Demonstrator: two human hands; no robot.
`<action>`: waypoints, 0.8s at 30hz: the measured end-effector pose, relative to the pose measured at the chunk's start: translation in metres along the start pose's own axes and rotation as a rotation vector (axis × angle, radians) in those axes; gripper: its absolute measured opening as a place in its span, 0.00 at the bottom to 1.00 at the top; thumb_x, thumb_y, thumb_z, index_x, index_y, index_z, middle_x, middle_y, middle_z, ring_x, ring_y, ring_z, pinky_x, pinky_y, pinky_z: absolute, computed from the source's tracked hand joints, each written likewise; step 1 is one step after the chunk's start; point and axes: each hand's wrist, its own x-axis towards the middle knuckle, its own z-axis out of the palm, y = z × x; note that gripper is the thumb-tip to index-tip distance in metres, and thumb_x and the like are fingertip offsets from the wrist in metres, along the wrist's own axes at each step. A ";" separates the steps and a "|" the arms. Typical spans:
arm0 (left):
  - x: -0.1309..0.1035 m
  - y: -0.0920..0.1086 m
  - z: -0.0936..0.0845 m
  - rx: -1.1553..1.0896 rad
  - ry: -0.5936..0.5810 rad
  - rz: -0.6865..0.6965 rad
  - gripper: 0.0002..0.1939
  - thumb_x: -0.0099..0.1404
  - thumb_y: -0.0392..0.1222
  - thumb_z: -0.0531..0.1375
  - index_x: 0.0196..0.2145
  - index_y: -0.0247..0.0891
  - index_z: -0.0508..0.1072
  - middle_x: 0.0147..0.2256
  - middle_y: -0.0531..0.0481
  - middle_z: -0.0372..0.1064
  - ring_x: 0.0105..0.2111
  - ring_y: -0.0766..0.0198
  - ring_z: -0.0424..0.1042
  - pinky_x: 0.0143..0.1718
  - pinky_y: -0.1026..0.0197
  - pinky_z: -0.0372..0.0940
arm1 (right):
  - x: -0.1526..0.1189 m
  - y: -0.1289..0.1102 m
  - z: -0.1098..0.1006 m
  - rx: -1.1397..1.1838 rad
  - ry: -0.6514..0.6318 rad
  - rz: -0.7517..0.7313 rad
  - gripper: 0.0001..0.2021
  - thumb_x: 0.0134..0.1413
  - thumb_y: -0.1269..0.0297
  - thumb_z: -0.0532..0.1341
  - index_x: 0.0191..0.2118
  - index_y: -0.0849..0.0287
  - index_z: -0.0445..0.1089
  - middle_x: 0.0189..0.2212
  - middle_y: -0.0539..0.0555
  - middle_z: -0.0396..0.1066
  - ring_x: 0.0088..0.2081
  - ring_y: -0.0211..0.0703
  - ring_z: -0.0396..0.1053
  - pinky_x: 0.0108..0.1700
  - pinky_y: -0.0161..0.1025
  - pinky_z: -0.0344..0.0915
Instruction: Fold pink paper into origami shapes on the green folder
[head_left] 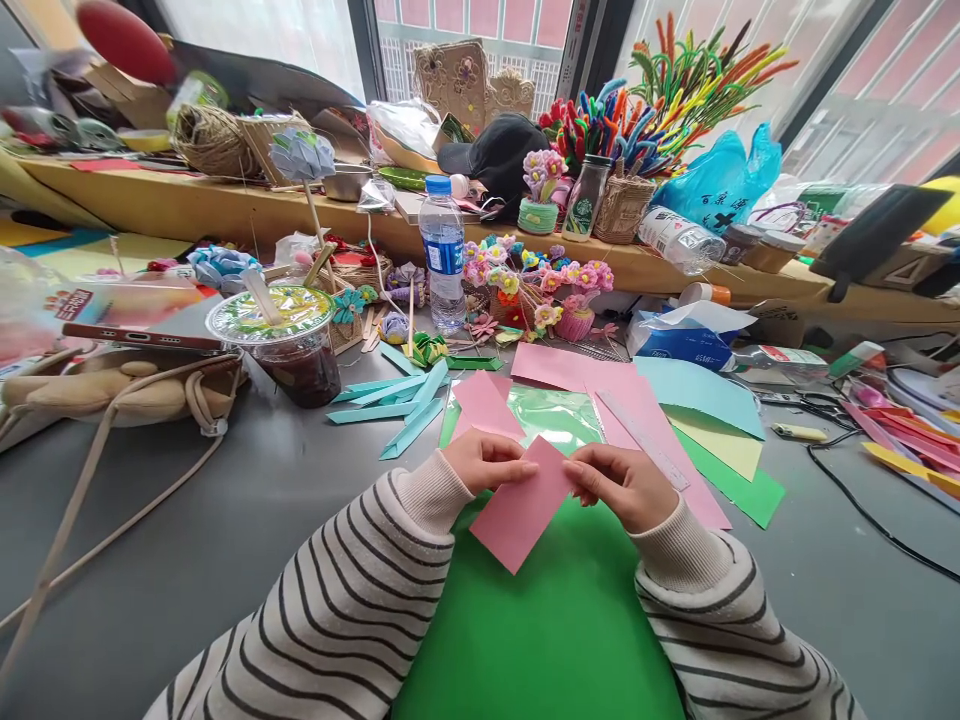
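A small pink paper rectangle (519, 512) is held tilted between my two hands, above a green sheet (540, 640). My left hand (491, 462) pinches its upper left edge between thumb and fingers. At the upper right corner, my right hand (619, 483) pinches it too. More pink paper (486, 402) lies just beyond my left hand on a clear plastic sleeve (559, 415). A ruler (641, 437) rests on a larger pink sheet (694, 493) beyond my right hand. Folded light-blue paper strips (411, 425) are piled to the left.
A lidded drink cup (289, 350) and a water bottle (444, 265) stand behind the strips. A bag with straps (142, 385) is at left. Blue and green sheets (735, 485), scissors (814, 405) and a black cable (862, 510) lie right. A cluttered shelf (315, 215) runs behind.
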 end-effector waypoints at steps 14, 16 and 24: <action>-0.002 -0.016 0.003 0.010 -0.088 -0.143 0.15 0.38 0.48 0.63 0.18 0.31 0.68 0.15 0.54 0.61 0.16 0.73 0.58 0.16 0.69 0.51 | 0.005 0.009 0.000 -0.099 0.156 0.038 0.15 0.40 0.52 0.57 0.20 0.61 0.64 0.16 0.49 0.61 0.21 0.34 0.58 0.21 0.32 0.55; -0.004 -0.014 -0.003 0.019 -0.043 -0.140 0.15 0.39 0.47 0.63 0.19 0.31 0.69 0.16 0.54 0.63 0.16 0.72 0.60 0.16 0.69 0.54 | 0.005 0.012 -0.006 -0.077 0.187 0.046 0.16 0.40 0.51 0.56 0.20 0.61 0.64 0.15 0.49 0.60 0.20 0.35 0.58 0.21 0.33 0.56; -0.010 -0.012 -0.013 0.413 -0.004 0.030 0.09 0.47 0.43 0.58 0.26 0.37 0.74 0.18 0.54 0.66 0.16 0.71 0.61 0.16 0.70 0.55 | 0.015 0.035 -0.035 -0.814 0.557 0.024 0.12 0.46 0.60 0.54 0.33 0.62 0.67 0.33 0.58 0.68 0.33 0.46 0.65 0.35 0.41 0.61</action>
